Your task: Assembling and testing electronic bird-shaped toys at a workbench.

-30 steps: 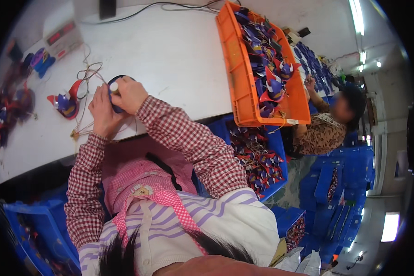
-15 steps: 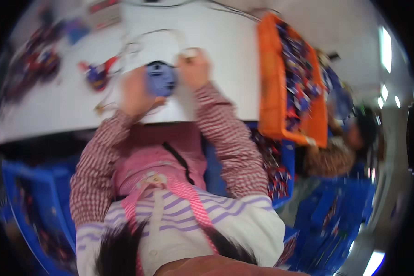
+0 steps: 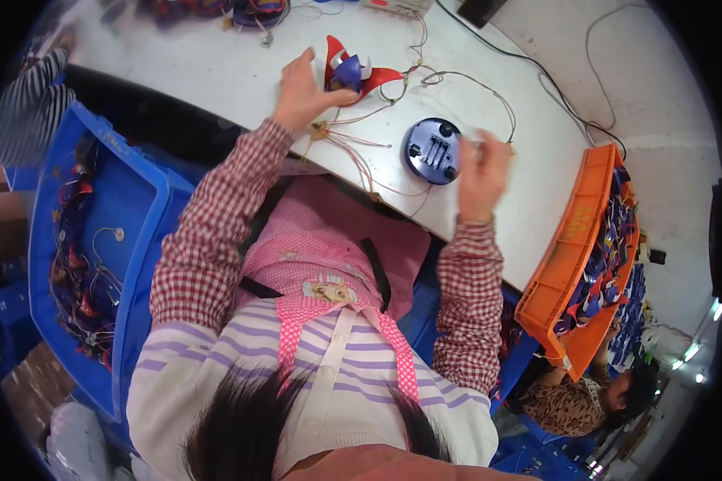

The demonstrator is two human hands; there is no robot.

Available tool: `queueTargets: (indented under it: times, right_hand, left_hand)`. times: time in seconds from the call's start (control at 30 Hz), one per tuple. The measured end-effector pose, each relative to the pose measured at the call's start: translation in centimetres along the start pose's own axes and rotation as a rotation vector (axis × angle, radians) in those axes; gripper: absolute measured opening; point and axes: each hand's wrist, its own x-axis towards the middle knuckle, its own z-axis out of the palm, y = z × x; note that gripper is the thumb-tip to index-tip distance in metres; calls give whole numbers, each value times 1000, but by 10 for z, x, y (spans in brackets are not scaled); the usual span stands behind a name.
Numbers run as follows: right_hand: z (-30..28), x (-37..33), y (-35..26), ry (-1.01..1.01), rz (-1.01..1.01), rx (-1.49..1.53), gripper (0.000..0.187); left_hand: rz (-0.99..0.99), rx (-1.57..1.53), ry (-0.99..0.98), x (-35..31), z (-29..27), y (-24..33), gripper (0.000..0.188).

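A round blue plastic base [image 3: 434,151] with dark round studs and slots lies on the white table. Beside its right edge is my right hand [image 3: 484,175], its fingers smeared by motion; whether it touches the base I cannot tell. My left hand [image 3: 303,92] is open over the table, thumb and fingers spread around the near left side of a small blue and red winged plastic piece [image 3: 347,74]. Thin wires trail from that piece, and a looped wire [image 3: 481,80] runs toward my right hand. A small yellowish part with wires [image 3: 319,131] lies below my left hand.
An orange crate [image 3: 565,248] full of blue and red pieces stands at the right. At the left is a blue bin [image 3: 140,172] with wired parts. More wired pieces [image 3: 261,12] lie at the table's far side. Another person [image 3: 569,397] is at the lower right; a striped sleeve [image 3: 36,100] shows far left.
The view has turned. My left hand has left the round blue base and reached the winged piece. The base, earlier between my hands, now lies on the table beside my right hand.
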Motion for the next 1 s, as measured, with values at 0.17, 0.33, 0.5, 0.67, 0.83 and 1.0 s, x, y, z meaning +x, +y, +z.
queueTargets:
  times: [0.17,0.33,0.5,0.67,0.83,1.0]
  right_hand:
    - [105,-14,-61,-396,-178,56,35]
    - [147,-7,-67,-522,-374,-201,19]
    - [110,2,-68,-340,-364,27,16]
    - [41,15,-59,-60,-157,272,14]
    - [6,10,-17,47,182,300,10]
    - [14,-9,40,70,150,-212,15]
  left_hand:
    - [21,-58,-247,24,7,21,85]
    - [23,-118,-293,32,17,-1,73]
    - [-255,-743,-380,26,11,13,58]
    - [-356,-1200,-501,14,7,40,47]
    - [-295,-1256,-634,3,24,73,46]
    - [-61,-868,-715,-17,47,100,57]
